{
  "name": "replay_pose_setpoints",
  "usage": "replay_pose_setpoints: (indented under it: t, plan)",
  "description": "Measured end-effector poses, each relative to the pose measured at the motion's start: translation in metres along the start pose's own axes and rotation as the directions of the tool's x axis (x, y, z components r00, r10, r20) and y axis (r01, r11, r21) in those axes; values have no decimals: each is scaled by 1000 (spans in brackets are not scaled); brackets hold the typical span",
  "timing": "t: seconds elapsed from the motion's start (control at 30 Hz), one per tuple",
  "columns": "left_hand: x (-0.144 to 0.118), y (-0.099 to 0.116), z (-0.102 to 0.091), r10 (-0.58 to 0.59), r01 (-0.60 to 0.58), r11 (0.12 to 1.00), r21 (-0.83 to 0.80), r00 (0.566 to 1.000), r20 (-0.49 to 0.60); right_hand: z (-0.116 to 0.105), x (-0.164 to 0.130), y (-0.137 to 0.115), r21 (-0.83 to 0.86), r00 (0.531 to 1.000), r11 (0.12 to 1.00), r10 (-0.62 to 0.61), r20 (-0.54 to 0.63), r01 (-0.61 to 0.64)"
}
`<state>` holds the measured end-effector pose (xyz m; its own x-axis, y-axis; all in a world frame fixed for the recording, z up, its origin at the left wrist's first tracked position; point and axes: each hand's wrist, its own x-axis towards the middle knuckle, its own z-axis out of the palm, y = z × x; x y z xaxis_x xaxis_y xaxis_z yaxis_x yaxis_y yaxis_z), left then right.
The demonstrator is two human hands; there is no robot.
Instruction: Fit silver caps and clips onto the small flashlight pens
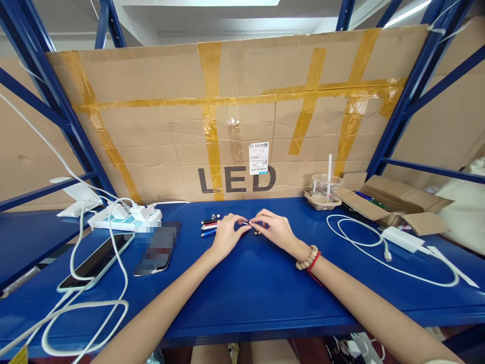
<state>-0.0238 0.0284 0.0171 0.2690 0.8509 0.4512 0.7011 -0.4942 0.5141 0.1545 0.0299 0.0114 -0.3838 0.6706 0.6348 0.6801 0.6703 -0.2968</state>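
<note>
My left hand [229, 235] and my right hand [273, 230] meet over the middle of the blue shelf, fingertips pinched. Between them is a small thin dark rod with a shiny part [245, 223], its kind too small to make out. Each hand grips one end of it. Left of my left hand lie several slim pen-like metal tubes [209, 227] in black, silver, red and blue, partly hidden by the hand. A few tiny shiny pieces [215, 216] lie just behind the tubes. Some small beads or caps [257, 233] rest under my right fingers.
On the left are a white power strip [125, 217], two phones [96, 263] and looping white cables [123, 283]. At right stand a plastic cup with a straw [326, 187], an open cardboard box [401, 202] and a white charger [403, 239]. Cardboard [170, 146] walls the back.
</note>
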Motion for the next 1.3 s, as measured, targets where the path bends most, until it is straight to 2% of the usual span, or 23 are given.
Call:
replay_pose_setpoints:
  t: [0.07, 0.17, 0.3, 0.43, 0.6, 0.7, 0.83, 0.97, 1.1, 1.17, 1.3]
  plan:
    - [2, -1, -8, 8, -7, 982, 189, 1000, -6, 0, 0, 0, -31, 999, 998, 48, -19, -48]
    - [4, -5, -20, -83, 73, 915, 396, 996, 9, 1, 0, 0, -66, 997, 995, 76, 9, -75]
    - [2, -7, -25, -232, 171, 826, 537, 972, 47, 3, 0, 0, -94, 995, 994, 71, 67, -64]
    - [-2, -2, -21, -269, 151, 757, 635, 959, 92, 3, -1, -2, -105, 994, 994, 26, 109, -15]
    - [-4, -2, -20, -261, 162, 742, 650, 964, 57, 2, -1, -2, -105, 990, 994, 28, 137, -13]
    - [-3, -6, -22, -262, 193, 743, 640, 965, 13, 4, -2, 0, -103, 989, 995, 27, 147, -12]
    - [-2, -12, -24, -283, 205, 716, 668, 959, 9, 6, -2, 2, -103, 988, 995, 31, 150, -16]
    - [-1, -12, -24, -305, 206, 690, 694, 952, 21, 3, 0, -1, -75, 989, 994, 89, 122, -80]
    - [-2, -5, -23, -284, 180, 705, 686, 958, 40, 1, 1, -3, -97, 983, 984, 160, 91, -152]
    - [-3, -2, -23, -273, 171, 710, 683, 961, 44, 3, 1, -1, -112, 983, 984, 154, 103, -142]
    - [-4, -2, -23, -255, 178, 732, 657, 967, 23, 8, 0, 5, -96, 981, 995, 57, 184, -40]
